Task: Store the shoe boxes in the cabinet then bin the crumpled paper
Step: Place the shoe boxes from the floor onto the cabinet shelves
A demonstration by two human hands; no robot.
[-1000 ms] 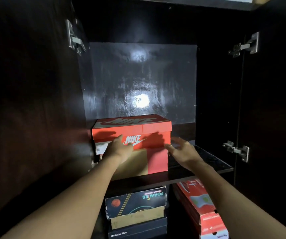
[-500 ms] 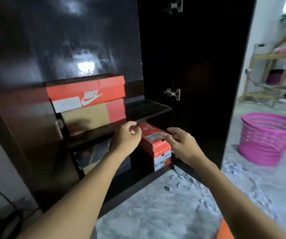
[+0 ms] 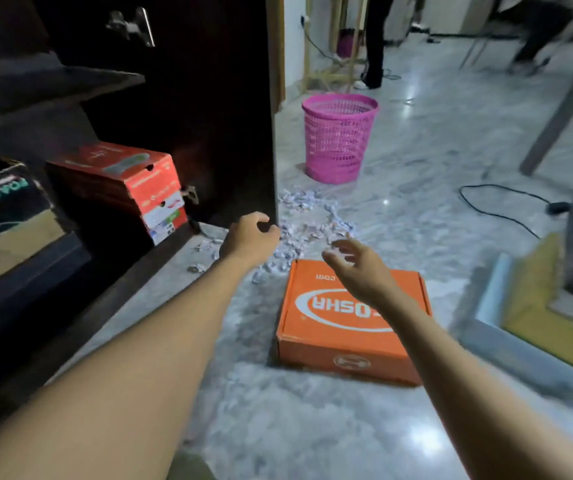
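An orange shoe box (image 3: 351, 323) lies flat on the marble floor, lid closed. My right hand (image 3: 357, 268) hovers over its far edge, fingers spread and holding nothing. My left hand (image 3: 250, 237) hangs in the air to the left of the box, fingers loosely curled, empty. Crumpled paper (image 3: 309, 220) is scattered on the floor just beyond both hands. A pink mesh bin (image 3: 338, 136) stands farther back. The dark cabinet (image 3: 209, 98) is open on the left, with a red shoe box (image 3: 129, 178) and a black and tan shoe box (image 3: 4, 209) on its lower shelf.
The cabinet's open door (image 3: 271, 109) stands between the shelves and the bin. A black cable (image 3: 499, 202) runs across the floor at the right, beside a yellow and grey object (image 3: 548, 306). A person's legs (image 3: 375, 39) and furniture show at the back.
My view has swung from the cabinet's upper shelf down and right to the floor. Both hands left the red Nike box on the shelf and now reach over the orange box.
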